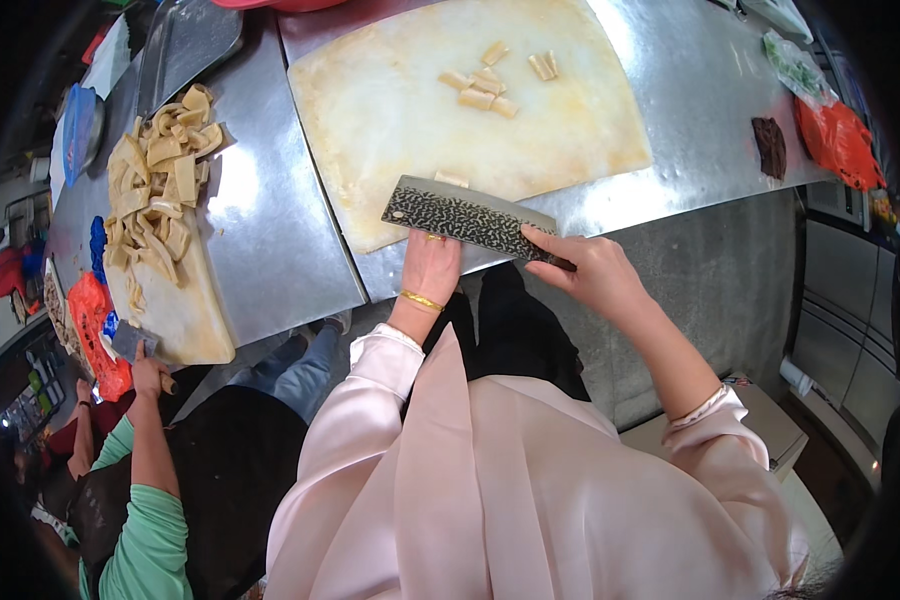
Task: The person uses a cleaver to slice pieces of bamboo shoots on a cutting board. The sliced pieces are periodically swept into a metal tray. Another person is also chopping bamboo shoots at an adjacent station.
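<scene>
My right hand grips the handle end of a cleaver with a speckled dark blade, its index finger laid along the blade. The blade lies across the near edge of a large, stained cutting board. My left hand, with a gold bracelet and a ring, is at the blade's near side; its fingertips are hidden under the cleaver. Just beyond the blade lies a pale cut piece. Several short, pale yellowish pieces of food sit toward the board's far side, and a small pair lies apart on the right.
At left, a co-worker's hand holds a second cleaver beside another board heaped with pale strips. A metal tray stands beyond. A red plastic bag and a dark cloth-like item lie at right.
</scene>
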`<state>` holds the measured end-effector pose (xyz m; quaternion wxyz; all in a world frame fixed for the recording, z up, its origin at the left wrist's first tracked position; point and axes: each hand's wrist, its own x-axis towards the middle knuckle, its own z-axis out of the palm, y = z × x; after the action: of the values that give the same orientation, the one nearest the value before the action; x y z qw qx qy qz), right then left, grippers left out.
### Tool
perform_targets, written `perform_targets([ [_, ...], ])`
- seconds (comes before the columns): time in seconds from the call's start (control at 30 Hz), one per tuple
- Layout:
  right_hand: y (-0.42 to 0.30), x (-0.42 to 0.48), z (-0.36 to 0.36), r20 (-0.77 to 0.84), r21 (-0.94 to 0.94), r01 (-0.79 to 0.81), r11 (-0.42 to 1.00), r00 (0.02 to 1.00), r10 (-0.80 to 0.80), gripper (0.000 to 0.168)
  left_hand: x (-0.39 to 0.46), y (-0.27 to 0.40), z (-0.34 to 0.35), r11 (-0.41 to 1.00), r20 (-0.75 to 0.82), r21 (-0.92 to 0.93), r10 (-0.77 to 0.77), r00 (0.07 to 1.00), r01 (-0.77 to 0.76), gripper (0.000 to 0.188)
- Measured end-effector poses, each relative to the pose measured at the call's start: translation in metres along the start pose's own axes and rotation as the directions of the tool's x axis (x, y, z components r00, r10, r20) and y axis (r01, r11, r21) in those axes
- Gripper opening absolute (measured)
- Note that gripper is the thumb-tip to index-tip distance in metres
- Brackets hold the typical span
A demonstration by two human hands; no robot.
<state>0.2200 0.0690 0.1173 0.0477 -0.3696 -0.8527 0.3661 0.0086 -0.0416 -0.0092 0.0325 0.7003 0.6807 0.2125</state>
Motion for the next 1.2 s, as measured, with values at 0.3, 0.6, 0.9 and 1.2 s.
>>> perform_targets([
  [0.3,0.0,0.015,0.03,-0.069,-0.099,0.071,0.993,0.995,-0.078,0.046,0.005,0.004,-0.003,1.0,-0.071,-0.007,0.002,0.997,-0.002,0.034],
  [0.6,-0.021,0.085,0.037,-0.141,0.371,0.118,0.921,0.988,-0.07,0.045,0.033,0.01,-0.027,0.985,-0.143,-0.15,-0.108,0.984,0.086,0.039],
  [0.9,0.047,0.07,-0.061,0.133,0.984,-0.169,0.049,0.897,0.422,0.025,0.088,-0.012,-0.035,0.978,-0.116,-0.071,-0.204,0.972,0.196,0.017],
  [1.2,0.13,0.078,-0.042,0.292,0.892,-0.41,0.192,0.845,0.449,0.026,0.128,-0.005,0.013,0.835,-0.34,-0.221,-0.551,0.762,0.505,0.044],
])
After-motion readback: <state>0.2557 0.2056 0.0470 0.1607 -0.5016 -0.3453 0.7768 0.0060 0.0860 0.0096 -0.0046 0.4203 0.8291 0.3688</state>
